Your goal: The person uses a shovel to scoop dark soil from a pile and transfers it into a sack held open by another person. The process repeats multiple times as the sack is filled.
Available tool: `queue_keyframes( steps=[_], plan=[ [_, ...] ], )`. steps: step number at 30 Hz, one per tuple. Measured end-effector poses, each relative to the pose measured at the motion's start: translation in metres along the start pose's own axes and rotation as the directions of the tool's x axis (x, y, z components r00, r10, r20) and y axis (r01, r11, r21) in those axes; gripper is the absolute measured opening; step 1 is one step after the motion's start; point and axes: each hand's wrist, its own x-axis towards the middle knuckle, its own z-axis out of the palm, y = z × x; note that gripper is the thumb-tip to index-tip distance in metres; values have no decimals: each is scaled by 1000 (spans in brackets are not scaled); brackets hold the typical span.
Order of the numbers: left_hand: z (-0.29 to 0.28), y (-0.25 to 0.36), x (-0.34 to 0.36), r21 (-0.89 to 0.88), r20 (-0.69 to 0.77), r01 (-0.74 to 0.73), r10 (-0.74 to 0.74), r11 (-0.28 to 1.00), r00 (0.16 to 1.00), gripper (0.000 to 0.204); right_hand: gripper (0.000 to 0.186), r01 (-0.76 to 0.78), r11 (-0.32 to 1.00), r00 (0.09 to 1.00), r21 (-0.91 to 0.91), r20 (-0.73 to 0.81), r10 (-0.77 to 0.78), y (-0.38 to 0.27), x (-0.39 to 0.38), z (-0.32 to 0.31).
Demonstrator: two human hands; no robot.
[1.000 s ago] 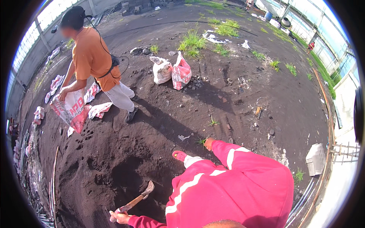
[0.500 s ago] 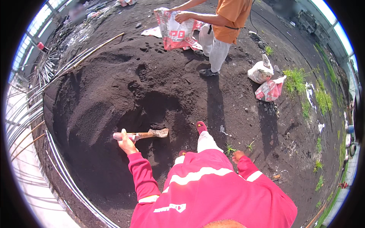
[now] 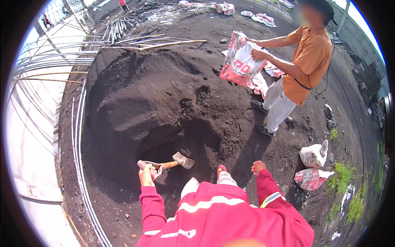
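My left hand [image 3: 146,176] is closed around the grip of a short-handled shovel [image 3: 169,164]. The shovel lies almost level, its wooden shaft pointing right and its dirt-covered metal blade at the dug hollow in a pile of dark sand [image 3: 135,103]. No load of sand shows on the blade. My right hand [image 3: 258,166], fingers curled in and nothing visible in them, hangs above the ground to the right of my foot. Ahead on the right, a co-worker in an orange shirt [image 3: 310,51] holds up a white and red sack [image 3: 240,61] with both hands.
Two filled sacks, one white [image 3: 313,155] and one red and white [image 3: 311,178], stand at the right near grass tufts [image 3: 343,177]. Long rods and poles [image 3: 78,136] edge the sand on the left, beside a pale concrete strip [image 3: 37,164]. Blocks [image 3: 368,78] are piled far right.
My view has swung, so the scene sits further right and lower. My right hand has moved forward, away from my side. The shovel stays in my left hand, its blade end tilted slightly differently.
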Motion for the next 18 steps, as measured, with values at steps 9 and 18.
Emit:
queue_keyframes(
  steps=[9,18],
  plan=[
    [19,-23,-69,-344,-95,201,-247,917,964,46,19,29,984,994,-176,112,-9,-73,16,27],
    [24,-23,-93,-497,-207,146,-280,855,937,53,25,-54,879,949,-473,249,192,-13,27,38]
  ],
)
